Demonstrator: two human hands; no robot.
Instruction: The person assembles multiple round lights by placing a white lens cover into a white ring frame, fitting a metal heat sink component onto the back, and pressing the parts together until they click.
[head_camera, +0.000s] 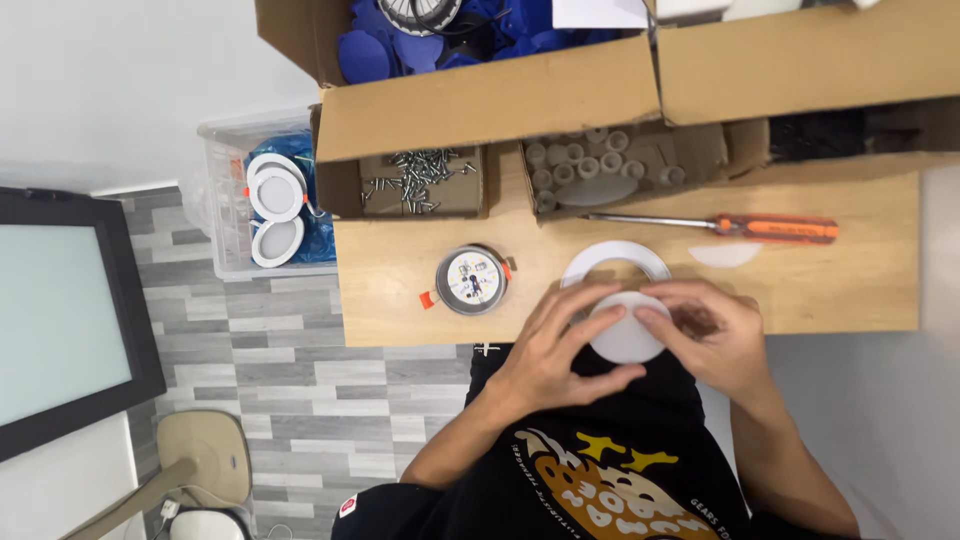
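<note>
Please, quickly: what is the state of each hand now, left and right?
Left hand: closed around the white round disc, fingers over its top edge.
Right hand: closed on the same disc, from its right side.

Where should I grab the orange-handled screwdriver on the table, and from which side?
Grip the screwdriver by its thick orange handle, likely coming from above at its right end. It lies flat on the wooden table with the thin shaft pointing left, and the handle has bare table in front of it, with the right hand nearest.
</note>
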